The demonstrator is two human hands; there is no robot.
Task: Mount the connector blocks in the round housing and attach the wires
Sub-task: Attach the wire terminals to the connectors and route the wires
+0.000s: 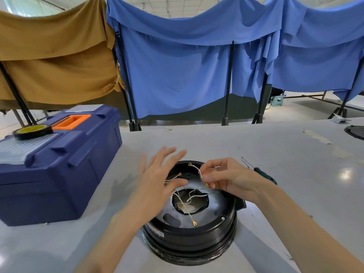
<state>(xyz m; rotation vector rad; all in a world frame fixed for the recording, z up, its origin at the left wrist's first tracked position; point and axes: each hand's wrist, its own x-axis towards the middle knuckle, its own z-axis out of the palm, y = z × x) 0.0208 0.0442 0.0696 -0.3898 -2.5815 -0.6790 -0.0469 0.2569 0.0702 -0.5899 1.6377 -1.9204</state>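
Observation:
A round black housing (197,235) stands on the grey table in front of me, its inside facing up. Several thin white wires (189,200) with brass ring ends come out of its central hole. My right hand (226,176) hovers over the far right rim and pinches one white wire (200,172) between thumb and fingers. My left hand (157,180) is over the housing's left side, fingers spread and straight, thumb near another wire end; it is blurred. No connector block is clearly visible.
A dark blue toolbox (59,164) with an orange handle stands at the left, a roll of black tape (32,132) on its lid. A green-handled screwdriver (265,175) lies right of the housing. Another black round part (355,132) sits at the far right edge.

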